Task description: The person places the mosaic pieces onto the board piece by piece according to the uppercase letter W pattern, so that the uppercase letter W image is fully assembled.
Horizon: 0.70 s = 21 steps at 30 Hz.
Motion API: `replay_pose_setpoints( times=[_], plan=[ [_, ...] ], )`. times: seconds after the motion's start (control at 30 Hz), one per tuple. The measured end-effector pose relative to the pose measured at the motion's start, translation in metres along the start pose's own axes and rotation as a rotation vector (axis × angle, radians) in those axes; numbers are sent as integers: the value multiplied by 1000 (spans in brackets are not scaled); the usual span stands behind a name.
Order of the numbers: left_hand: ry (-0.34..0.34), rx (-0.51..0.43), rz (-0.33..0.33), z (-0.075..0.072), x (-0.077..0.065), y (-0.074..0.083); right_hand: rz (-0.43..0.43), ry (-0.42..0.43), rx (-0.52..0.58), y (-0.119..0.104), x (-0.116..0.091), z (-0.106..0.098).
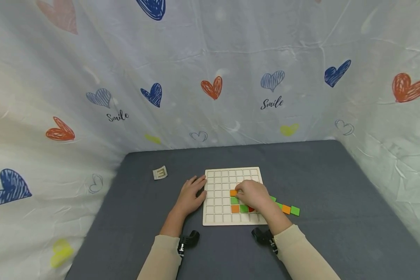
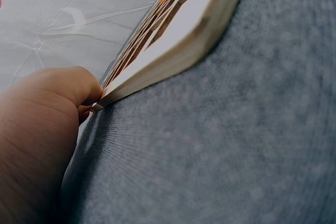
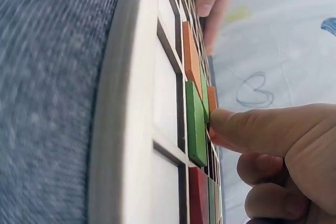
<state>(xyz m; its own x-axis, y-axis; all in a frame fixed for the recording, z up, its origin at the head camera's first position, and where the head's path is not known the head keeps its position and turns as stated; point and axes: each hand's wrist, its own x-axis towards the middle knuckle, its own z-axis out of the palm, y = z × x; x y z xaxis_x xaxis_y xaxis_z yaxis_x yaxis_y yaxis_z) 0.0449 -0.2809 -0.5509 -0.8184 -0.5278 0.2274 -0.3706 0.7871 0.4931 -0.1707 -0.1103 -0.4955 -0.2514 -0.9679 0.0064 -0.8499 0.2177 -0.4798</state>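
Observation:
A pale wooden grid board (image 1: pixel 217 220) lies on the dark grey cloth. My left hand (image 1: pixel 190 196) rests at its left side, fingers extended and thumb touching the edge. Over the board's middle, my right hand (image 1: pixel 253 193) pinches an orange square tile (image 1: pixel 233 193) between thumb and forefinger, the other fingers curled in. Below that tile sit a green tile (image 1: pixel 234 200) and another orange tile (image 1: pixel 235 209). A second green tile (image 3: pixel 196 124) and a red tile (image 3: pixel 198 195) continue the nearest row in the right wrist view. My right hand and forearm hide part of the grid.
Loose tiles lie right of the board, among them an orange one (image 1: pixel 286 209) and a green one (image 1: pixel 295 210). A small paper packet (image 1: pixel 160 172) is at the back left. A white curtain (image 1: pixel 182 116) printed with hearts hangs behind the table.

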Motion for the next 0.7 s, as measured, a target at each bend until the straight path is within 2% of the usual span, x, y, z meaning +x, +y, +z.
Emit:
replay_pose_setpoints(
  times=[0.2,0.4,0.53,0.7],
  plan=[
    [-10,7,-4,-2,0,2,37,18,-8,3,1,2],
    [-15,0,-10,-1,0,1,33,23,9,5,1,2],
    [-12,-5,-8,-1,-1,2,51,19,53,13,-2,-8],
    [-7,-6,-4,-1,0,1,112,42,148,32,-9,-31]
  ],
)
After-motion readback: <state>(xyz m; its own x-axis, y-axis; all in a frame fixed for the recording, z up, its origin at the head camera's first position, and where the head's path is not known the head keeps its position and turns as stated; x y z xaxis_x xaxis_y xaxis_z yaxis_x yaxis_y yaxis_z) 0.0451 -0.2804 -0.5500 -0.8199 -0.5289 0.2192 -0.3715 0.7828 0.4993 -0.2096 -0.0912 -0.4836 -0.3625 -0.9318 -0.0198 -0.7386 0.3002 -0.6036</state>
